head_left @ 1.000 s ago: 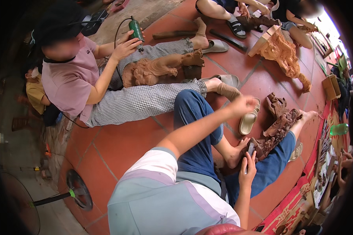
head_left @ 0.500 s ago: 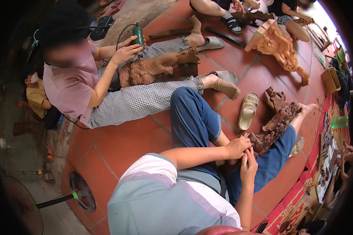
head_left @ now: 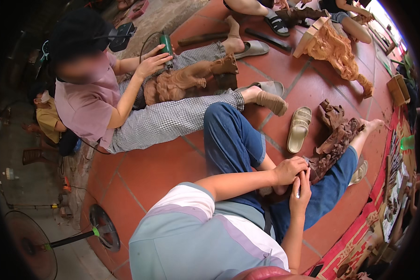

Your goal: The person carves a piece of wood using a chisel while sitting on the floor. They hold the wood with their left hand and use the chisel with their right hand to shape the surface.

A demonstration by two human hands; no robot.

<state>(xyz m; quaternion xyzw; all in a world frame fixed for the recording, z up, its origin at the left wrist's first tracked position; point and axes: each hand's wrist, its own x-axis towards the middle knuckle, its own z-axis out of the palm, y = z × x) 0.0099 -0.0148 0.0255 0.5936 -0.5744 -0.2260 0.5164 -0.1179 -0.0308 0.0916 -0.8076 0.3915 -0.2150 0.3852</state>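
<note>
Right of centre in the frame, left hand (head_left: 289,169) resting closed against the near end of a dark wood carving (head_left: 335,140) laid across blue-trousered legs, right hand (head_left: 301,192) just below gripping a thin tool (head_left: 298,190), beige sandal (head_left: 299,129) lying beside on red tile floor (head_left: 158,168).

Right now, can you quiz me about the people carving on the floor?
1. True or false: the left hand rests on the dark wood carving.
2. What lies on the tiles beside that carving? A) a beige sandal B) a ball C) a cup
3. Fill in: the person in the pink shirt holds a ____ power tool.
Key: 1 true; 2 A; 3 green.
</note>
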